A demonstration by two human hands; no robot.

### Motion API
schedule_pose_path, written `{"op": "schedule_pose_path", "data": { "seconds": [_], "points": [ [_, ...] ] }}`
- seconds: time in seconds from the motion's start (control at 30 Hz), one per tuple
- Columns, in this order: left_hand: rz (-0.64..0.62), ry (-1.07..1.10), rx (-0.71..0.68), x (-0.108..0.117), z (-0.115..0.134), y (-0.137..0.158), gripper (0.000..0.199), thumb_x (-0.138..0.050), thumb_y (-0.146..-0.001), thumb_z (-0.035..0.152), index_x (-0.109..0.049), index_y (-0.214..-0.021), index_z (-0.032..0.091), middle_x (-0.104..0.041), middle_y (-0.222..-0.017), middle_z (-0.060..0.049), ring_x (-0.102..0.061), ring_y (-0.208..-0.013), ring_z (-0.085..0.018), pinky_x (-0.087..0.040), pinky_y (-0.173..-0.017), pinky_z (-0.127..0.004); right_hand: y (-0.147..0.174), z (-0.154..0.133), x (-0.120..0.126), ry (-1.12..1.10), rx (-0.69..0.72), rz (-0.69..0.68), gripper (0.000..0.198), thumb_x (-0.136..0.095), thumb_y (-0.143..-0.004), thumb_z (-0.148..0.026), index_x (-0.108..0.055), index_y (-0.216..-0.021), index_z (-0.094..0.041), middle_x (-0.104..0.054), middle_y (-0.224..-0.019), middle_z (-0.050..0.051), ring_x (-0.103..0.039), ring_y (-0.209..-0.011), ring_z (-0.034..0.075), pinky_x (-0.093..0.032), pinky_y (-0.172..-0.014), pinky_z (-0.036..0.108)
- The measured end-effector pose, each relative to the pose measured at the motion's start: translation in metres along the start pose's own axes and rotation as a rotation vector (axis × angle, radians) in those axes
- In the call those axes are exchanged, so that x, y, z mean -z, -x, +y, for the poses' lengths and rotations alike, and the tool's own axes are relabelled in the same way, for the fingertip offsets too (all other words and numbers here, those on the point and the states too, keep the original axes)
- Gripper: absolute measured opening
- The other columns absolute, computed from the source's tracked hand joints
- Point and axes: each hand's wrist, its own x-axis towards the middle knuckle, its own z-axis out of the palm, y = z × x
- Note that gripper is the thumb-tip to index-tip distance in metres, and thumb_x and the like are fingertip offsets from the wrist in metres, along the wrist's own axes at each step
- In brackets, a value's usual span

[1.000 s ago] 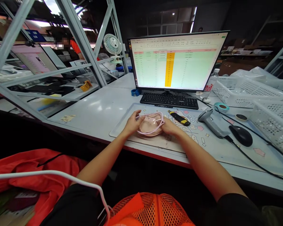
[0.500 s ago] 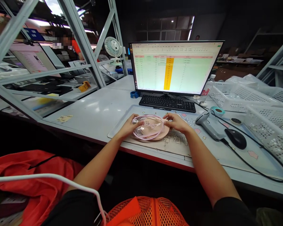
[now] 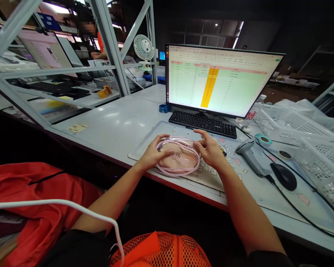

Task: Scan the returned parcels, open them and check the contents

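A clear plastic pouch (image 3: pixel 180 163) with a pink rim lies on the desk mat. Beige rounded pads show through it, and dark handwriting is on its top. My left hand (image 3: pixel 157 152) grips the pouch's left side, thumb laid over the top and fingers around the edge. At the upper right rim is my right hand (image 3: pixel 208 148), its thumb and a bent finger closed on the edge while the index finger stretches forward above it. What the right fingertips pinch there is partly hidden.
Beyond the pouch stand a keyboard (image 3: pixel 202 122) and a lit monitor (image 3: pixel 189 83). A barcode scanner (image 3: pixel 250 157), a mouse (image 3: pixel 284 176) and tape rolls lie to the right, before white baskets (image 3: pixel 320 155). A metal frame (image 3: pixel 108 48) rises at left; a person is behind it.
The beige pad that stuck out on the right now lies within the pouch outline. My right hand has shifted along the rim and its index finger is raised. The view has turned slightly left.
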Motion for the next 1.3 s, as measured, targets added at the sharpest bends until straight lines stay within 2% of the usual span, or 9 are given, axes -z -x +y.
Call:
{"op": "schedule_pose_path", "data": {
  "seconds": [0.1,0.17,0.23,0.4,0.57,0.7,0.93,1.17,1.3],
  "points": [
    [-0.040,0.006,-0.069,0.005,0.009,0.013,0.081,-0.091,-0.075,0.048,-0.053,-0.142,0.023,-0.066,-0.126,-0.010,-0.068,-0.114,-0.028,-0.056,-0.097,-0.037,0.006,-0.013,0.018,0.061,0.102,0.234,0.023,-0.066,-0.096,-0.035,-0.073,-0.114,-0.025,-0.076,-0.090,0.004,-0.063,-0.070,0.018,-0.052,-0.071,0.033],
    [-0.121,0.016,-0.077,0.006,0.014,0.023,0.084,-0.091,-0.075,0.045,-0.050,-0.146,0.026,-0.065,-0.129,-0.010,-0.067,-0.117,-0.028,-0.055,-0.099,-0.036,0.008,-0.017,0.026,0.028,0.128,0.270,0.016,-0.067,-0.096,-0.037,-0.076,-0.101,-0.025,-0.074,-0.095,0.006,-0.065,-0.078,0.021,-0.053,-0.074,0.034],
    [-0.238,0.032,-0.048,0.003,0.019,0.030,0.088,-0.092,-0.076,0.042,-0.048,-0.151,0.029,-0.065,-0.128,-0.010,-0.066,-0.118,-0.028,-0.056,-0.098,-0.036,0.008,-0.020,0.027,-0.048,0.157,0.095,0.017,-0.065,-0.098,-0.036,-0.078,-0.101,-0.025,-0.074,-0.101,0.007,-0.067,-0.090,0.022,-0.055,-0.081,0.035],
    [-0.518,0.122,0.107,-0.006,0.021,0.027,0.100,-0.092,-0.075,0.037,-0.039,-0.159,0.032,-0.068,-0.127,-0.011,-0.070,-0.113,-0.030,-0.058,-0.090,-0.037,0.007,-0.018,0.005,-0.090,0.234,-0.520,0.030,-0.054,-0.103,-0.026,-0.079,-0.119,-0.027,-0.069,-0.125,0.008,-0.067,-0.113,0.021,-0.052,-0.104,0.038],
    [-0.669,0.185,0.235,-0.006,0.010,0.010,0.095,-0.091,-0.075,0.037,-0.043,-0.156,0.028,-0.072,-0.124,-0.012,-0.072,-0.109,-0.031,-0.058,-0.089,-0.039,0.006,-0.008,-0.005,-0.056,0.158,-0.633,0.030,-0.056,-0.098,-0.019,-0.078,-0.119,-0.025,-0.071,-0.125,0.008,-0.067,-0.115,0.021,-0.051,-0.104,0.038],
    [-0.669,0.190,0.291,-0.004,0.012,0.002,0.095,-0.090,-0.076,0.040,-0.042,-0.157,0.027,-0.074,-0.120,-0.011,-0.073,-0.106,-0.032,-0.059,-0.088,-0.042,0.004,0.000,-0.003,-0.161,0.108,-0.640,0.017,-0.062,-0.097,-0.025,-0.075,-0.107,-0.022,-0.074,-0.114,0.005,-0.067,-0.105,0.020,-0.054,-0.098,0.035],
    [-0.662,0.196,0.307,-0.006,0.023,-0.008,0.079,-0.086,-0.079,0.041,-0.053,-0.150,0.026,-0.073,-0.127,-0.011,-0.073,-0.109,-0.033,-0.060,-0.088,-0.040,-0.001,0.011,-0.006,-0.261,0.106,-0.648,0.032,-0.063,-0.100,-0.037,-0.073,-0.128,-0.026,-0.068,-0.134,0.007,-0.062,-0.126,0.022,-0.049,-0.110,0.038],
    [-0.645,0.180,0.309,-0.010,0.024,-0.010,0.078,-0.080,-0.085,0.047,-0.049,-0.152,0.023,-0.074,-0.116,-0.010,-0.075,-0.100,-0.030,-0.058,-0.081,-0.036,-0.003,0.016,-0.008,-0.473,-0.005,-0.653,0.020,-0.074,-0.094,-0.040,-0.078,-0.099,-0.021,-0.074,-0.115,0.007,-0.068,-0.110,0.020,-0.053,-0.102,0.036],
    [-0.604,0.247,0.369,-0.007,0.026,-0.009,0.080,-0.084,-0.081,0.047,-0.054,-0.149,0.021,-0.076,-0.113,-0.011,-0.075,-0.097,-0.031,-0.059,-0.079,-0.038,-0.002,0.016,-0.009,-0.516,-0.107,-0.689,0.031,-0.073,-0.095,-0.043,-0.077,-0.118,-0.023,-0.073,-0.126,0.007,-0.068,-0.114,0.020,-0.053,-0.105,0.035]
  ]
}}
